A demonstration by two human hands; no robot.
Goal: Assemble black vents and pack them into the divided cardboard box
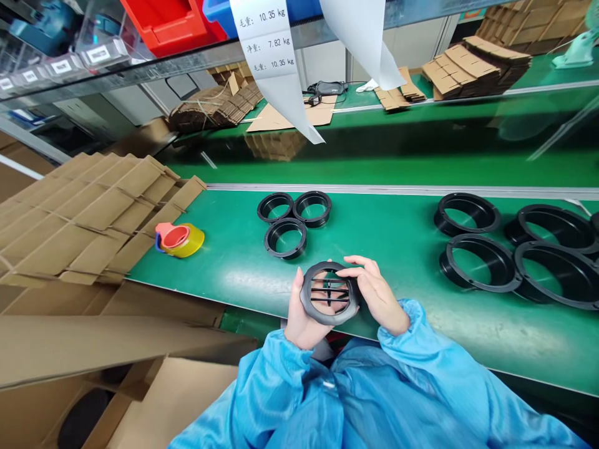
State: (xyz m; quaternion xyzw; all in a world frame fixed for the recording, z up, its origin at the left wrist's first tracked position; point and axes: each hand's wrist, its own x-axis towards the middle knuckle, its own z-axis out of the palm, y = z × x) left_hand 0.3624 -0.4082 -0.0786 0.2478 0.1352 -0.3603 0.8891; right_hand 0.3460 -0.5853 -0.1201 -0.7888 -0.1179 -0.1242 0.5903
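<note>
A round black air vent point(329, 303) with thin crossbars is held just above the near edge of the green bench. Cradling it from the left and below is my left hand point(304, 318), its thumb up along the rim and its fingers showing through the openings. My right hand point(377, 296) is at the right side of the same vent, index fingertip on the upper rim and the other fingers partly bent; its thumb is hidden. Three black rings point(286, 239) stand together on the bench just beyond my hands.
More black rings point(482, 265) stand at the right. On the left are a yellow tape roll point(191, 240) with a red cup-like piece, cardboard dividers point(84, 218) and an open carton point(173, 399). Printed paper strips point(276, 75) hang from the shelf, near red point(163, 25) and blue bins.
</note>
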